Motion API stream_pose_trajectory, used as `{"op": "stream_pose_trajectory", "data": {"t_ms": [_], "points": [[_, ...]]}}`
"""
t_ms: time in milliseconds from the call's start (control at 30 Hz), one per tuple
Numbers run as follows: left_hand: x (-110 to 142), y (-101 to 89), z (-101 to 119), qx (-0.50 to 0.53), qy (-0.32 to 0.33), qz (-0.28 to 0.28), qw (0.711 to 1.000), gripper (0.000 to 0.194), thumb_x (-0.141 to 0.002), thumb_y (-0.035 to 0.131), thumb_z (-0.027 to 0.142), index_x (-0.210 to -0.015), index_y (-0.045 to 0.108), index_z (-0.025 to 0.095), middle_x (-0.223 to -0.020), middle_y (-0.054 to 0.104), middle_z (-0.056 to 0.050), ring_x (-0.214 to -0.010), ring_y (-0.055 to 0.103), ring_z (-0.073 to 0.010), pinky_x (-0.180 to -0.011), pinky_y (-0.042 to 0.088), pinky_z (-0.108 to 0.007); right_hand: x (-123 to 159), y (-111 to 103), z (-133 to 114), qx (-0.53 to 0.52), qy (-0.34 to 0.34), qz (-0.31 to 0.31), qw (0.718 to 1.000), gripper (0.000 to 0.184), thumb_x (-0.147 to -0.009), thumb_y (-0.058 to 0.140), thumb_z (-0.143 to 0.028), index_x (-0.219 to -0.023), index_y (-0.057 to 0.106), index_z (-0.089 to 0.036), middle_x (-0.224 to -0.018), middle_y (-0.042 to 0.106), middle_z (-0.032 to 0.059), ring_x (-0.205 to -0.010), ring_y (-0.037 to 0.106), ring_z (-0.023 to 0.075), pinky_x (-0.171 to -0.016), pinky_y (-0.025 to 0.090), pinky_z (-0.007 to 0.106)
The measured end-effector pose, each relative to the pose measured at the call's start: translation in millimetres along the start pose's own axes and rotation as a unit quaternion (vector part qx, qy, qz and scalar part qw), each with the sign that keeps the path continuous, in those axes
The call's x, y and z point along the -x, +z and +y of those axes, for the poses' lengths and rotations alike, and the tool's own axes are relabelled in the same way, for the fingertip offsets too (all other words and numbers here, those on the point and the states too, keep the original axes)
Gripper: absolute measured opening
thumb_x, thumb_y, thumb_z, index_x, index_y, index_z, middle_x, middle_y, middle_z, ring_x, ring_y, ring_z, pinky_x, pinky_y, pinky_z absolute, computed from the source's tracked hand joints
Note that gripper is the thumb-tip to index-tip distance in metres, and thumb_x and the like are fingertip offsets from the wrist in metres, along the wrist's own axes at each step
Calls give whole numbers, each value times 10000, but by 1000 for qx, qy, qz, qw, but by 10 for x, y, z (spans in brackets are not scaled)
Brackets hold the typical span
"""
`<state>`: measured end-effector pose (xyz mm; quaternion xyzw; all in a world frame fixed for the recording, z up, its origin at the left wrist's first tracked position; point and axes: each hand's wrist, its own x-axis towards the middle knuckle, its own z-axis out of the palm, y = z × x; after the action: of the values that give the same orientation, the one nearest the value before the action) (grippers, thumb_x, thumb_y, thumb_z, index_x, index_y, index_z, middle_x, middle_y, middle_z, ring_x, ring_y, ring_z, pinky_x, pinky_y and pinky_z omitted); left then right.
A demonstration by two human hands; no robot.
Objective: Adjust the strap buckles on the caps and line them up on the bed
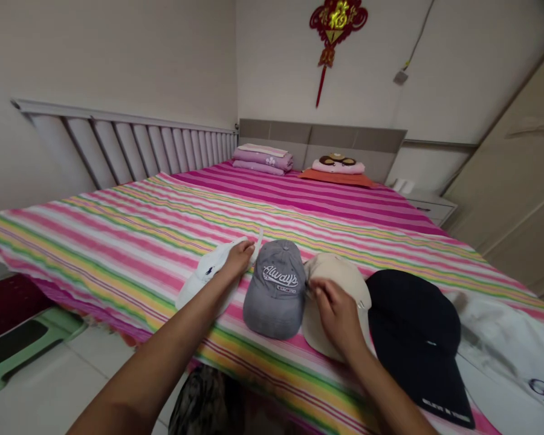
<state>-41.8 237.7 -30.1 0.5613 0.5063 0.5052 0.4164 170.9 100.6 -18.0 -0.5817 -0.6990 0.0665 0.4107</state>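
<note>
Grey curved-brim fabric cap (274,311) with "Always" lettering sits between both hands on the pink-yellow-green striped cloth (118,223), left hand (240,257) has fingers bunched at a white fabric cap (199,278), right hand (338,311) is half curled over a cream fabric cap (349,281), can't tell if either's actually gripping tbh

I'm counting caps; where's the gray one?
In the head view, the gray cap lies centrally, between a white cap, left, and a beige cap, right.
</note>
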Motion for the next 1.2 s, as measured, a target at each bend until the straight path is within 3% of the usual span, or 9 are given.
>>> {"op": "stream_pose_trajectory", "data": {"t_ms": [133, 267, 467, 667, 733, 833, 967, 1067, 1200], "points": [[327, -433, -21, -263, 145, 98, 949, 495, -626, 594, 266, -1099, 512, 146, -1276, 448, -132, -1228, 314, -269, -1019, 200, -411, 888, 76, 84, -33, -120, 9, 992, 214, -827, 388, -134, -917, 574, -188, -789, 659, 60, -720, 635, 172, -595, 507, 247], [479, -656, -132, -477, 95, 103, 868, 298, -636, 578, 297, -903, 575, 165, -978, 618, -118, -1011, 499, -302, -929, 267, -483, 1381, 188, 129, -27, -208, -58, 976, 292, -782, 408, -68, -1017, 537, -186, -869, 677, 71, -777, 650, 173, -647, 528, 236], [709, -848, -6, -286, 69, 250, 922, 116, -721, 482, 286, -702, 530, 182, -664, 582, -8, -660, 550, -164, -623, 418, -269, 1602, 191, 34, -58, -179, -86, 978, 257, -792, 394, -90, -952, 557, -207, -763, 672, 48, -658, 645, 159, -586, 517, 231], [1629, -863, 293, -124, 215, 348, 904, 88, -713, 555, 232, -777, 545, 172, -811, 608, -16, -800, 574, -154, -749, 445, -287, 1508, 5, -162, -189, 17, -131, 973, 183, -836, 441, -266, -858, 608, -196, -766, 661, 61, -715, 631, 190, -631, 495, 275], [1984, -713, 355, -84, 289, 352, 886, 77, -710, 559, 170, -775, 517, 171, -892, 605, -32, -906, 567, -166, -865, 416, -347, 1329, -49, -321, -295, 112, -173, 933, 238, -816, 485, -370, -888, 611, -182, -858, 668, 90, -822, 625, 218, -723, 486, 317], [2452, -415, 354, -68, 356, 331, 871, 156, -705, 534, 71, -812, 495, 177, -918, 588, -32, -965, 549, -163, -980, 322, -428, 996, -123, -643, -527, 178, -207, 805, 487, -677, 607, -521, -1016, 584, -172, -1010, 646, 122, -957, 588, 251, -824, 451, 380], [2872, -159, 175, -100, 473, 150, 863, 152, -705, 542, 100, -818, 505, 196, -948, 578, -40, -997, 532, -168, -1013, 294, -405, 728, -292, -982, -713, 225, -183, 638, 469, -694, 568, -547, -981, 606, -178, -1017, 657, 114, -1017, 562, 273, -879, 410, 452], [2980, -139, 33, -85, 482, -15, 872, 203, -743, 529, 230, -945, 517, 208, -1031, 585, -90, -1038, 519, -219, -908, 404, -396, 788, -505, -1023, -735, 255, -141, 612, 313, -699, 617, -422, -916, 634, -197, -928, 693, 75, -1029, 562, 266, -911, 392, 448], [2847, -55, 46, 67, 227, 36, 971, 180, -786, 483, 278, -937, 547, 204, -1028, 591, -83, -1018, 528, -213, -860, 415, -362, 1060, -811, -910, -722, 255, -110, 633, 290, -650, 667, -388, -868, 662, -197, -866, 708, 76, -1018, 570, 279, -928, 381, 450]]}}
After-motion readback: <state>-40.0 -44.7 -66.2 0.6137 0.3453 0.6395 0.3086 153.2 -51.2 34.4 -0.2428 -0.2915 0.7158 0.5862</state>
